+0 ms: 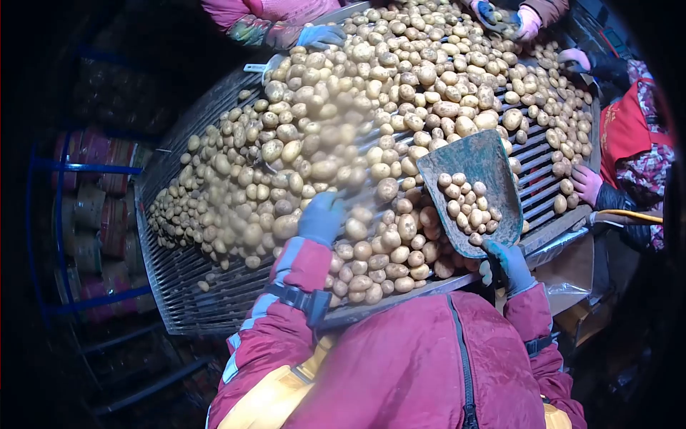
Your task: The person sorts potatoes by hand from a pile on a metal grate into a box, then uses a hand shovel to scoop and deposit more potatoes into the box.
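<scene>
My left hand (321, 216), in a blue-grey glove, reaches over the potatoes (286, 132) near the middle of the slatted table; its fingertips blend into the pile and their pose is unclear. At the near edge on the right, my right hand (507, 264), gloved in blue and dark green, is closed on the near end of a green scoop (507, 189). Several small potatoes (468, 204) lie in the scoop, which rests over the pile and bare slats. A blurry patch covers part of the potatoes left of centre.
Co-workers' gloved hands (321, 36) are at the far edge, with others (587, 184) along the right side. A blue rack (86, 168) with filled sacks stands left. Cardboard boxes (564, 272) and a yellow hose (629, 214) are at the right.
</scene>
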The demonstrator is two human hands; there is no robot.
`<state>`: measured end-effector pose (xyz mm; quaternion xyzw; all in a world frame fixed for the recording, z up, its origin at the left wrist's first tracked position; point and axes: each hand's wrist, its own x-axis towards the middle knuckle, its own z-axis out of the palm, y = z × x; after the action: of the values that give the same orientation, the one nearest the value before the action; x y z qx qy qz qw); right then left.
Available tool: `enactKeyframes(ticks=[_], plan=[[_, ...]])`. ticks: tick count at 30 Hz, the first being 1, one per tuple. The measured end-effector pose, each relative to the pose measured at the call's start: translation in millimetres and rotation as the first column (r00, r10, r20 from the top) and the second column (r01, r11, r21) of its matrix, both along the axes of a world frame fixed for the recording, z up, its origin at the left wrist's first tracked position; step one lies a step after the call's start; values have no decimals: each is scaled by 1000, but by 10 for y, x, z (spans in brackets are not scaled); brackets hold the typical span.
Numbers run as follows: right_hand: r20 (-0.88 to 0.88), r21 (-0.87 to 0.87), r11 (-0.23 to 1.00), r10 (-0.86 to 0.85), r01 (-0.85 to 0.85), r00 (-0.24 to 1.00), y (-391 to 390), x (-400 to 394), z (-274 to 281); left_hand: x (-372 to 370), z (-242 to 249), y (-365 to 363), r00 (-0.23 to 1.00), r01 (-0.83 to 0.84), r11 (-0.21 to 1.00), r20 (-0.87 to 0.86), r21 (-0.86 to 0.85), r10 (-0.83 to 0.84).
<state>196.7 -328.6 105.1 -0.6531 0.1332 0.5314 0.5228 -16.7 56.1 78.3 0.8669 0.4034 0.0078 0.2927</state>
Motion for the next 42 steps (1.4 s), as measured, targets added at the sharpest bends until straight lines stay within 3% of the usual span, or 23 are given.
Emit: enactKeyframes(ticks=[1, 4, 7, 10, 11, 14, 17, 20, 22, 23, 26, 27, 30, 33, 37, 40, 42], plan=[[8, 3, 1000, -6, 6, 1000, -15, -21, 0, -19, -46, 58, 992, 13, 997, -126, 72, -3], [-23, -9, 1000, -1, 1, 1000, 5, -7, 79, -60, -348, 55, 997, 34, 959, -70, 281, -14], [27, 11, 999, -48, 48, 999, -36, -26, -75, -79, -248, 28, 984, 120, 993, -135, -1, -119], [15, 27, 999, -36, 35, 999, -63, -22, -84, -230, -127, 31, 994, 40, 991, -100, -127, -53], [9, 24, 999, -32, 32, 999, -55, -20, -68, -253, -97, 69, 985, -19, 990, -170, -137, -5], [-3, 7, 1000, -14, 14, 1000, -4, -11, 14, -298, -176, 90, 997, -67, 998, -24, 8, 67], [-5, -15, 1000, -3, 3, 1000, 6, -5, 49, -194, -380, 105, 958, 107, 950, 224, 294, -177], [-7, 15, 1000, -3, 3, 1000, -8, -14, 15, -28, -469, 50, 981, 80, 921, 135, 381, -141], [-11, 37, 999, -25, 25, 1000, -46, -15, -11, 64, -404, 205, 996, -56, 995, 65, -82, 62], [-19, 21, 1000, -22, 23, 1000, -56, -6, 8, 86, -361, 268, 990, -135, 942, -7, -307, 140], [-35, -10, 1000, -15, 15, 999, -57, -11, 18, 38, -144, 261, 995, -29, 998, 95, -59, 35], [-22, -14, 1000, -16, 15, 1000, -68, -16, -14, 57, -6, 208, 995, -42, 997, 86, -67, 48], [3, -2, 1000, -8, 8, 1000, -96, -28, -81, -9, -270, 207, 996, -9, 997, 88, -81, 16], [14, -4, 1000, -8, 8, 1000, -97, -19, -79, 84, -401, 72, 984, 118, 993, 141, -28, -113], [-14, -52, 998, 26, -26, 1000, -85, 14, 9, 382, -250, -172, 995, 82, 989, 69, -119, -74], [-63, 12, 1000, -25, 26, 998, -64, 23, 54, 548, -231, -326, 968, 249, 968, 10, -41, -249], [-44, -5, 1000, -19, 19, 999, -55, 18, 27, 605, -335, -403, 958, 282, 958, -77, 57, -277]])
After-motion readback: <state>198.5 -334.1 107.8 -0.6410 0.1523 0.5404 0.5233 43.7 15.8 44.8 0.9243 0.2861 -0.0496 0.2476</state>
